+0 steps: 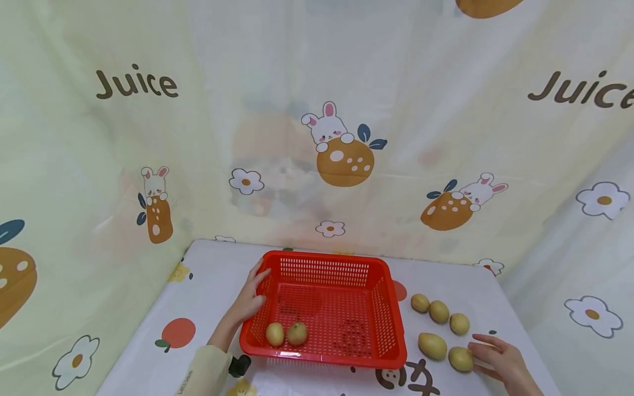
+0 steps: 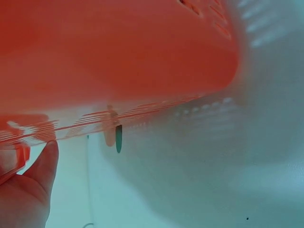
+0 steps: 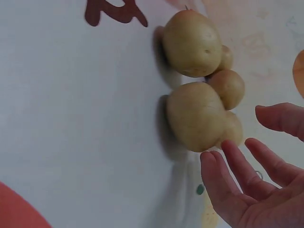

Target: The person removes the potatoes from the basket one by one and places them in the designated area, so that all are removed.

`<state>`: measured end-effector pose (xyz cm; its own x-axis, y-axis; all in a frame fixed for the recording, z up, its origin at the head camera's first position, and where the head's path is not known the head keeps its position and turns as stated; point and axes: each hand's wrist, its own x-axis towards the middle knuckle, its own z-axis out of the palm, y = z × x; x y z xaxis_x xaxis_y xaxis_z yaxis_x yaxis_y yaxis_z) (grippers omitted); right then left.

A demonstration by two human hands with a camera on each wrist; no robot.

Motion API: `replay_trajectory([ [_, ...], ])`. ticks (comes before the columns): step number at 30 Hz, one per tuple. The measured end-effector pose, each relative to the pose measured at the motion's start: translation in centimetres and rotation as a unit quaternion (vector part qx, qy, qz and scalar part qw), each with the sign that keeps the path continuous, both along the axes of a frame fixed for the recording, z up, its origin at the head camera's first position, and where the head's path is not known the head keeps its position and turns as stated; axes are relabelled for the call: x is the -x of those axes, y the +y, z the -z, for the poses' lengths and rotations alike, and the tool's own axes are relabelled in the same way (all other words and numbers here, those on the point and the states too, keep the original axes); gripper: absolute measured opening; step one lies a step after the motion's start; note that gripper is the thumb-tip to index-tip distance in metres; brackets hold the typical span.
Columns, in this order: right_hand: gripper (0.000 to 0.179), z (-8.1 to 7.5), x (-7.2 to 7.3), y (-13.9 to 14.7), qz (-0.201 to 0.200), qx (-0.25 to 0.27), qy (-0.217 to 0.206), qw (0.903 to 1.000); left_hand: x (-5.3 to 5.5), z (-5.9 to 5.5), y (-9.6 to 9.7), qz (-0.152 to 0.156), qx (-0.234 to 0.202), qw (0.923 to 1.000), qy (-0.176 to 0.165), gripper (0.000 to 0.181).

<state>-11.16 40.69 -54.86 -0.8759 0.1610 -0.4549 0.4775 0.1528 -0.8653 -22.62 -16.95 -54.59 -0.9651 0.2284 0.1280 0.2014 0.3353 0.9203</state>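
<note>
A red plastic basket (image 1: 317,360) with slotted sides stands on the table; two potatoes (image 1: 297,333) lie in its near left corner. My left hand (image 1: 247,300) grips the basket's left rim, fingers over the edge. Seen from the left wrist, a digit (image 2: 45,164) presses against the basket's wall (image 2: 114,57), and the rest of that hand is mostly out of frame. Right of the basket, my right hand (image 1: 500,360) is beside the nearest potato (image 1: 461,359), fingers extended and spread. From the right wrist, the fingertips (image 3: 207,159) come right up to that potato (image 3: 197,116).
Another potato (image 1: 432,346) lies left of the one by my right hand. Behind them, three more potatoes (image 1: 439,312) form a slanting row. A printed cloth (image 1: 213,275) covers the table, and patterned curtains (image 1: 277,220) hang behind it and at both sides.
</note>
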Motion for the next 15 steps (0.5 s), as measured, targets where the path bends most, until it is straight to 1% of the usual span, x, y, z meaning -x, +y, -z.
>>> replay_trajectory([
  [3, 0.064, -1.2, 0.3, -0.2, 0.004, -0.01, 0.012, 0.9999, -0.1, 0.0, 0.0, 0.003, -0.004, 1.0, -0.003, 0.074],
  [5, 0.061, -1.9, 0.6, -0.5, -0.003, -0.018, 0.026, 0.9995, -0.1, -0.1, -0.1, 0.004, -0.005, 1.0, -0.003, 0.074],
  [8, 0.05, -2.9, 1.1, -1.3, -0.009, -0.018, 0.045, 0.9988, 0.0, -0.1, -0.1, 0.005, -0.001, 1.0, -0.003, 0.074],
  [11, 0.033, -3.5, 2.0, -2.5, -0.016, -0.001, 0.064, 0.9978, 0.1, 0.0, -0.1, 0.005, 0.002, 1.0, 0.002, 0.074],
  [13, 0.029, -3.9, 2.5, -3.5, -0.019, 0.019, 0.074, 0.9969, 0.1, 0.0, -0.1, 0.006, 0.001, 1.0, 0.001, 0.074],
  [15, 0.032, -4.2, 3.2, -4.8, -0.024, 0.035, 0.077, 0.9961, 0.0, -0.1, -0.1, 0.005, 0.005, 1.0, 0.002, 0.074],
])
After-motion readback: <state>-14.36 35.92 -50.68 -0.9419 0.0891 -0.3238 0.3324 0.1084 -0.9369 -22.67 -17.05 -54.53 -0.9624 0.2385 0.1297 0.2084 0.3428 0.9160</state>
